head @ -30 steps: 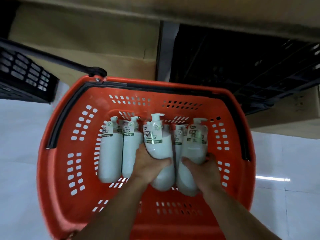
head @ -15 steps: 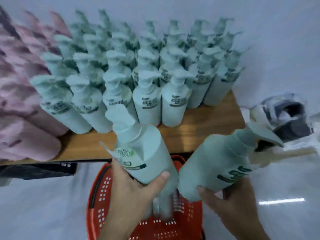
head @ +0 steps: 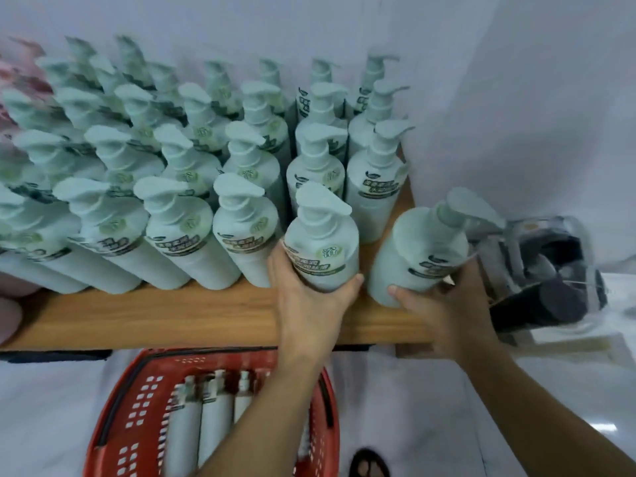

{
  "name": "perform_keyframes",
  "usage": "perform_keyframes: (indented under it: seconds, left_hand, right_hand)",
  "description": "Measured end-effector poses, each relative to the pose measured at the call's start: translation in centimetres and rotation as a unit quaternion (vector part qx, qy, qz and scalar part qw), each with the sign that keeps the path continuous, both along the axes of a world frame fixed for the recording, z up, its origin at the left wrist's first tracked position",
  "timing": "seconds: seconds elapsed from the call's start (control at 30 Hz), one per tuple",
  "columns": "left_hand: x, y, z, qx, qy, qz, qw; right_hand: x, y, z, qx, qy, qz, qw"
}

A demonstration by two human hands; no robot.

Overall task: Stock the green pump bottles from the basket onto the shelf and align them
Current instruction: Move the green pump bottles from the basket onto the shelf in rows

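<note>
Gripping low on each body, both my hands carry a green pump bottle toward the front of the shelf [head: 192,316]. From the left: the stocked rows [head: 179,160] fill the shelf back to the wall, pumps all turned the same way, so I judge the only open slots are at the front right. My left hand [head: 306,304] wraps the left bottle [head: 321,242], upright and just beside the front row. My right hand [head: 444,304] holds the right bottle [head: 418,253], tilted over the shelf's right end. A clear packet [head: 547,270] crowds that corner. Below, the red basket [head: 137,401] has more bottles lying inside.
</note>
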State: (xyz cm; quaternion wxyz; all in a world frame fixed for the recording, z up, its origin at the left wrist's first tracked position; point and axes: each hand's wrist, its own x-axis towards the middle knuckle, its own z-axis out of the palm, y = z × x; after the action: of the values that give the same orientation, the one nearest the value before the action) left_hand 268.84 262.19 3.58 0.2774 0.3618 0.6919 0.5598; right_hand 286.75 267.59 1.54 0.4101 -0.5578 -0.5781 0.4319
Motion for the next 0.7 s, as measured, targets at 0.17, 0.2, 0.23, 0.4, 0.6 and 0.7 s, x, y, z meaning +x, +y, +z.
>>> perform_keyframes:
  seconds: [0.17,0.2,0.23,0.4,0.6,0.7]
  left_hand:
    - [2.4,3.6,-2.9,0.011,0.008,0.064,0.998]
    - [2.5,4.1,-3.2,0.019,0.013,0.075,0.997]
    - [2.5,4.5,-3.5,0.026,0.016,0.082,0.996]
    - [2.5,4.1,-5.2,-0.002,0.024,0.089,0.996]
    - [2.7,2.8,-7.0,-0.103,0.011,0.090,0.991]
    - [2.6,2.9,-7.3,-0.108,0.012,0.106,0.988]
  right_hand:
    - [-0.2,4.2,-1.2,0.006,-0.003,0.078,0.997]
    - [-0.3,4.7,-1.4,0.007,0.001,0.086,0.996]
    - [-0.5,5.1,-1.6,0.009,0.002,0.095,0.995]
    - [0.0,5.7,-3.0,0.016,-0.012,0.142,0.990]
    - [0.4,5.3,-4.5,-0.019,-0.024,0.134,0.991]
    - [0.4,5.3,-5.0,-0.021,-0.038,0.128,0.991]
